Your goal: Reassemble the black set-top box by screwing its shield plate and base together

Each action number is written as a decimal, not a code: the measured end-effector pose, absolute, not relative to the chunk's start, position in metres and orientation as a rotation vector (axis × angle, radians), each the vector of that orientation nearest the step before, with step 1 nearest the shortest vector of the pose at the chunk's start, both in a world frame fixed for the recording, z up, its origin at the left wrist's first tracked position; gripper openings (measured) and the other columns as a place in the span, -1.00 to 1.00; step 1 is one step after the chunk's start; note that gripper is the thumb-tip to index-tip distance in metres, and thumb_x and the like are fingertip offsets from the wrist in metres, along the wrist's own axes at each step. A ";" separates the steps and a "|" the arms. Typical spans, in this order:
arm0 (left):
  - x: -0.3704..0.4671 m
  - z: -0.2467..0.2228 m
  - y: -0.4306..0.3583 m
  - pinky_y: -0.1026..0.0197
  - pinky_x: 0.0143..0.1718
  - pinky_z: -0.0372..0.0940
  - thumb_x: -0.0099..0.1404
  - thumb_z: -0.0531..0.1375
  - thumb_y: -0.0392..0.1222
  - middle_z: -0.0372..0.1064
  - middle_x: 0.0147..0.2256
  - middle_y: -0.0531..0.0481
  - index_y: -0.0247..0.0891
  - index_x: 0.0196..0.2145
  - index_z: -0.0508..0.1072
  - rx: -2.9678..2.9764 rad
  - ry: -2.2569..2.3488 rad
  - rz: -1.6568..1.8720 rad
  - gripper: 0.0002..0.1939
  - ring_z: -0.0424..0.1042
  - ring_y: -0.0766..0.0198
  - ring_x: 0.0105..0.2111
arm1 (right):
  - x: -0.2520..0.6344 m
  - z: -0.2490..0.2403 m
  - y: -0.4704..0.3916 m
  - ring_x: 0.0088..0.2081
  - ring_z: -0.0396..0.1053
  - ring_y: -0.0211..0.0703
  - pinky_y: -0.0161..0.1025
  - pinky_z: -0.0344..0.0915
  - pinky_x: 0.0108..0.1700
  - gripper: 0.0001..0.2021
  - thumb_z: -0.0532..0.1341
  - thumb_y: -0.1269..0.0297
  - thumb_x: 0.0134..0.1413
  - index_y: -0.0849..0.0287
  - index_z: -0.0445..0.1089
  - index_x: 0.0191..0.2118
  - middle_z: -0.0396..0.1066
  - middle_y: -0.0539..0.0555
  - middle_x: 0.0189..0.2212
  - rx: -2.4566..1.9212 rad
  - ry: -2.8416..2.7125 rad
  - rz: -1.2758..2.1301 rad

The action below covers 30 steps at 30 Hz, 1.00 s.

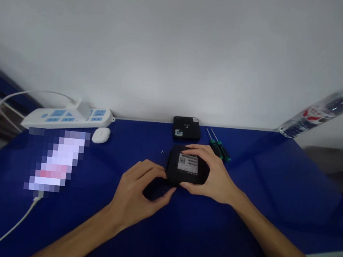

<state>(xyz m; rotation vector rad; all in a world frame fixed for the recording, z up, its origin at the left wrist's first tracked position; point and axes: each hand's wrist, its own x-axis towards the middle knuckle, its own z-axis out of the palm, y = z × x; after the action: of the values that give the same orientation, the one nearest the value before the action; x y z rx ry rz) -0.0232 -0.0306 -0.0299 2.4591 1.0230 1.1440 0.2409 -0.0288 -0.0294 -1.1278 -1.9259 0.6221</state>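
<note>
Left hand (137,192) in corner pinch and right hand (217,175) in wide grip on black box (187,167) between

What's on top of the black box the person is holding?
A white printed label shows on the upper face of the black box. The right hand covers part of that face, so anything beneath it there cannot be seen.

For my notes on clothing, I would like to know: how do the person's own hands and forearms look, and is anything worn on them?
The left hand and right hand are without gloves, and I see no rings. The slim forearms are bare as far as they show: no sleeve, watch, bracelet or cable on them.
</note>
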 end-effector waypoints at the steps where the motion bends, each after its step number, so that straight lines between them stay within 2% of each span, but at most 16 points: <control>1: -0.023 -0.028 -0.031 0.05 -0.13 0.45 0.28 0.48 -0.21 0.60 -0.16 0.00 -0.12 -0.12 0.51 2.426 1.056 1.164 -0.72 0.60 0.13 -0.20 | 0.241 -0.029 -0.029 0.30 0.36 0.25 0.27 0.30 0.36 -0.28 0.63 0.21 -0.06 -0.05 0.49 0.26 0.43 0.17 0.27 -1.141 -1.932 0.613; 4: -0.024 -0.024 -0.030 0.07 -0.10 0.47 0.31 0.46 -0.17 0.58 -0.16 -0.01 -0.14 -0.09 0.50 2.352 1.147 1.167 -0.72 0.60 0.13 -0.18 | 0.239 -0.030 -0.031 0.31 0.34 0.27 0.29 0.30 0.36 -0.30 0.62 0.21 -0.05 -0.03 0.49 0.24 0.41 0.19 0.28 -1.200 -1.964 0.565; 12: -0.024 -0.024 -0.024 0.11 -0.14 0.42 0.50 0.29 -0.10 0.58 -0.22 0.07 -0.11 -0.10 0.53 2.178 1.340 1.082 -0.91 0.58 0.18 -0.24 | 0.227 -0.032 -0.037 0.30 0.32 0.28 0.31 0.35 0.34 -0.32 0.60 0.25 -0.05 0.01 0.47 0.23 0.40 0.21 0.26 -1.263 -1.994 0.516; 18: -0.024 -0.025 -0.019 0.11 -0.15 0.39 0.56 0.24 -0.03 0.61 -0.21 0.07 -0.10 -0.13 0.54 2.052 1.399 1.067 -0.86 0.59 0.17 -0.22 | 0.228 -0.031 -0.037 0.35 0.27 0.26 0.30 0.32 0.38 -0.33 0.60 0.27 -0.05 0.00 0.48 0.21 0.36 0.20 0.30 -1.235 -2.023 0.573; 21: -0.025 -0.026 -0.019 0.10 -0.14 0.40 0.57 0.23 -0.02 0.61 -0.21 0.07 -0.11 -0.13 0.53 2.008 1.382 1.043 -0.85 0.59 0.18 -0.22 | 0.229 -0.033 -0.038 0.37 0.26 0.29 0.35 0.30 0.38 -0.32 0.61 0.23 -0.02 -0.04 0.47 0.23 0.35 0.20 0.33 -1.242 -2.033 0.609; 24: -0.025 -0.027 -0.019 0.10 -0.13 0.41 0.57 0.23 -0.03 0.61 -0.19 0.05 -0.11 -0.12 0.53 1.990 1.362 1.022 -0.85 0.60 0.17 -0.20 | 0.232 -0.034 -0.038 0.43 0.22 0.31 0.43 0.20 0.42 -0.35 0.61 0.10 0.08 -0.09 0.46 0.26 0.34 0.18 0.39 -1.241 -2.067 0.662; 27: -0.024 -0.027 -0.021 0.09 -0.09 0.42 0.58 0.22 -0.06 0.61 -0.18 0.05 -0.12 -0.10 0.53 1.989 1.339 1.014 -0.87 0.60 0.17 -0.17 | 0.235 -0.037 -0.038 0.51 0.10 0.34 0.49 0.08 0.47 -0.31 0.58 0.01 0.15 -0.16 0.41 0.34 0.21 0.14 0.50 -1.244 -2.099 0.721; 30: -0.024 -0.026 -0.023 0.08 -0.05 0.43 0.59 0.22 -0.07 0.61 -0.16 0.04 -0.12 -0.08 0.54 1.975 1.315 1.017 -0.87 0.62 0.17 -0.15 | 0.236 -0.040 -0.038 0.55 -0.02 0.39 0.51 0.12 0.45 -0.20 0.57 0.01 0.15 -0.20 0.30 0.44 -0.04 0.14 0.60 -1.258 -2.106 0.766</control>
<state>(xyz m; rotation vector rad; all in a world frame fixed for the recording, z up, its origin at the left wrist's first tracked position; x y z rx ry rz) -0.0235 -0.0226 -0.0259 1.9754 1.3147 1.0171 0.2356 -0.0383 -0.0405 -1.2578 -2.1057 0.7662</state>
